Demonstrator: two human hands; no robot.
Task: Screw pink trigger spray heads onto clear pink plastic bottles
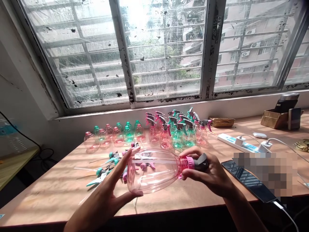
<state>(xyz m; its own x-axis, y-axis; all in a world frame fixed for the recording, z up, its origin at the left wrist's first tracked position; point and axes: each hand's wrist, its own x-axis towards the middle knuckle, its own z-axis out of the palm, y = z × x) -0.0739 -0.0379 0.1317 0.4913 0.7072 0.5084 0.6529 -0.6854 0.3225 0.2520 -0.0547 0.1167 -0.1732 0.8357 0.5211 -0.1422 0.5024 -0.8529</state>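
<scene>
A clear pink spray bottle [153, 170] lies sideways in the air above the table, held between both hands. My left hand [108, 190] grips its wide base, thumb below and fingers above. At the neck, my right hand [207, 172] is closed around the pink collar [190, 162] and the dark grey trigger head [201, 162]. The head sits on the bottle's mouth; how tightly it is screwed on I cannot tell. Behind and left of the bottle, loose spray heads [100, 172] in green, pink and grey lie with their thin tubes.
Open-topped pink and green bottles [118, 137] stand at the back left. Beside them are several bottles with spray heads [178, 135]. On the right are a power strip [238, 143], a phone [251, 182] on a cable, an earbud case [260, 135] and a cardboard box [274, 118].
</scene>
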